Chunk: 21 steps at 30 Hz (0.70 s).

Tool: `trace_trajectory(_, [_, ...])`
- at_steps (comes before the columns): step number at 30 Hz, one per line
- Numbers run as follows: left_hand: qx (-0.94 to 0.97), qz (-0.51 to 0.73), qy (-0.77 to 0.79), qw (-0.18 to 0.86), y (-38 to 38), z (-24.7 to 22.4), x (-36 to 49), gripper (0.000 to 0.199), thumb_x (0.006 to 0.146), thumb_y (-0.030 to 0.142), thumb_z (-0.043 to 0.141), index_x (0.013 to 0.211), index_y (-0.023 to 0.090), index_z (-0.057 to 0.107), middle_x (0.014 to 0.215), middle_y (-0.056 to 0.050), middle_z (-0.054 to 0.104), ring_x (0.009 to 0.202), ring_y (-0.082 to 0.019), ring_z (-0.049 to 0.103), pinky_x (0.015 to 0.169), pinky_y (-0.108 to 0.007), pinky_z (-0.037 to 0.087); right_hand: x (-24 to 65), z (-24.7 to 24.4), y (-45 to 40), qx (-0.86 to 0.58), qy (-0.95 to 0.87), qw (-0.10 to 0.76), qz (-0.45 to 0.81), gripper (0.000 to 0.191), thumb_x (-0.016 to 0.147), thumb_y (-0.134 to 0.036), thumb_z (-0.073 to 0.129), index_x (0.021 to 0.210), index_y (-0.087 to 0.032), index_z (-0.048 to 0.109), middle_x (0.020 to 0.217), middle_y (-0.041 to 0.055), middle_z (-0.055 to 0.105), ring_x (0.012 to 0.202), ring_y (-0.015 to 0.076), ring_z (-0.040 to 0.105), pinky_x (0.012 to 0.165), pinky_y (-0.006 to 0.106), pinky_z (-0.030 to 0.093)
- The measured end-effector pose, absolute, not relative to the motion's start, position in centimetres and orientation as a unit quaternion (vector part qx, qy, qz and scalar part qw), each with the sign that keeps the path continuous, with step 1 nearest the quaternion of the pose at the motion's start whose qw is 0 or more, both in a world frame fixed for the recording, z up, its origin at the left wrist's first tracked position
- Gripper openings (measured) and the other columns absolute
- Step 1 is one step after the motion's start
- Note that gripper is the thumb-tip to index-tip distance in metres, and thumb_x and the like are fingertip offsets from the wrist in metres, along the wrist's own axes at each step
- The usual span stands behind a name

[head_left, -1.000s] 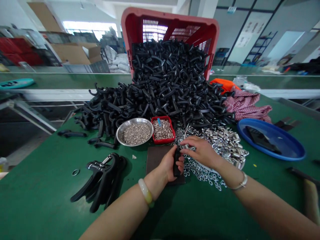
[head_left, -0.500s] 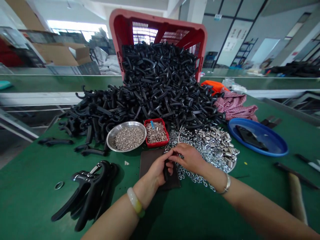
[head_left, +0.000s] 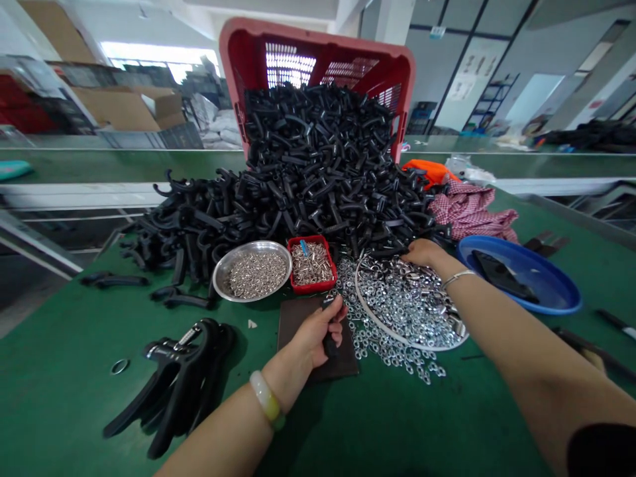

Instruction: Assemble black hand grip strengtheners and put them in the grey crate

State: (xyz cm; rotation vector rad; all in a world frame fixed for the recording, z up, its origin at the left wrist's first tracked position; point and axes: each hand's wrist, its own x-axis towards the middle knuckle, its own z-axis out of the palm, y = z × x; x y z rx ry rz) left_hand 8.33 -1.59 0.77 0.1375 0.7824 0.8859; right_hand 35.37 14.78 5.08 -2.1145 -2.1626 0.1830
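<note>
My left hand (head_left: 318, 334) is closed around a black handle piece (head_left: 329, 344), held upright above a dark square pad (head_left: 293, 318). My right hand (head_left: 422, 254) reaches to the back of a round, white-rimmed tray (head_left: 380, 324) of metal springs and small rings, beside the heap of black handles (head_left: 318, 192). Its fingertips are hidden among the parts. Left of the tray stand a red box of metal pins (head_left: 312, 265) and a steel bowl of small metal parts (head_left: 256, 275). Assembled black grips (head_left: 183, 371) lie at the left.
Behind the heap a red crate (head_left: 318, 33) lies tipped, full of black handles. To the right are a blue plate (head_left: 551, 291) with a phone (head_left: 504, 275), a checkered cloth (head_left: 474, 209) and dark tools. A metal ring (head_left: 120, 366) lies at the left.
My right hand has left my left hand and moved right and away, to the back of the tray. My left hand stays closed on the black handle piece.
</note>
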Motion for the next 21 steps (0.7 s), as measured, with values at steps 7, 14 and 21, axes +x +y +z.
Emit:
trace_trajectory(7, [0.075, 0.402, 0.322, 0.854, -1.7, 0.3, 7.7, 0.024, 0.070, 0.029, 0.069, 0.078, 0.014, 0.052, 0.072, 0.003, 0.058, 0.036, 0.003, 0.034, 0.032, -0.009, 0.027, 33.9, 7.5, 10.7, -0.725, -0.678, 0.120, -0.001, 0.036, 0.078, -0.038, 0.046, 0.093, -0.009, 0.063, 0.082, 0.0164, 0.064, 0.079, 0.0259, 0.061, 0.063, 0.034, 0.041])
trace_trajectory(14, [0.040, 0.399, 0.319, 0.859, -1.6, 0.6, 7.6, 0.026, 0.076, 0.037, 0.061, 0.079, 0.013, 0.052, 0.066, 0.004, 0.054, 0.035, 0.003, 0.031, 0.032, -0.008, 0.024, 25.1, 5.5, 1.9, -0.549, -0.698, 0.363, 0.282, 0.032, 0.078, -0.040, 0.051, 0.101, -0.017, 0.052, 0.077, 0.0044, 0.063, 0.055, 0.0131, 0.060, 0.054, 0.027, 0.047])
trace_trajectory(21, [0.057, 0.398, 0.233, 0.885, -2.3, -0.1, 7.1, 0.039, 0.077, 0.051, 0.053, 0.076, 0.012, 0.053, 0.050, 0.006, 0.040, 0.035, 0.001, 0.029, 0.033, -0.009, 0.024, 21.3, 4.9, -2.0, -0.426, -0.823, 0.343, 0.152, 0.021, 0.081, -0.028, 0.050, 0.099, -0.018, 0.054, 0.080, 0.0043, 0.064, 0.070, 0.0149, 0.061, 0.066, 0.029, 0.049])
